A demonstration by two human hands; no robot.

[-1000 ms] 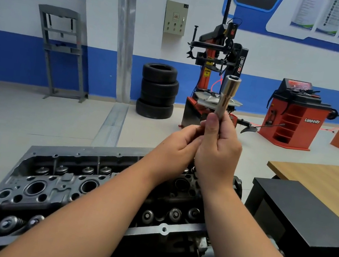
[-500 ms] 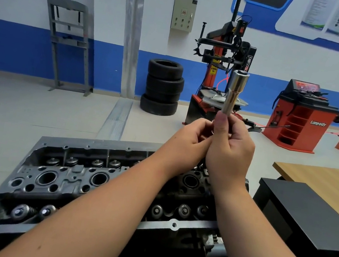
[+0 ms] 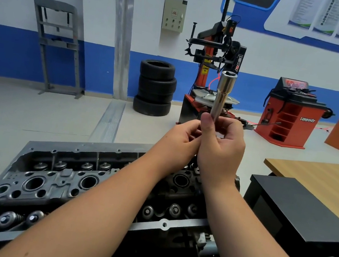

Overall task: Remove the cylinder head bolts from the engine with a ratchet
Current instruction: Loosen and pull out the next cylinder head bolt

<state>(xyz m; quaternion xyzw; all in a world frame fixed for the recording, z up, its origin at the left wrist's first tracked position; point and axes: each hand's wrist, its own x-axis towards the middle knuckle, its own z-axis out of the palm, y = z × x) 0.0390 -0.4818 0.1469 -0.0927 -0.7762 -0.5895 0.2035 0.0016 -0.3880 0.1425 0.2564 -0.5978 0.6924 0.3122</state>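
Head view: long deep socket (image 3: 223, 94) upright, open end up, gripped at its lower part by right hand (image 3: 220, 146), fingers curled round it; left hand (image 3: 181, 140) pressed against its base, fingers bent in, grasp hidden so cannot tell what it holds. Ratchet itself unseen. Likely fitting socket to drive: keep axis straight, push square fully home, tug to check. Held well above engine (image 3: 78, 182), head bolts presumably untouched. Spark plug wells (image 3: 33, 183) look empty, valve springs (image 3: 12, 217) seated along edge. Tyre stack (image 3: 155, 87) far behind
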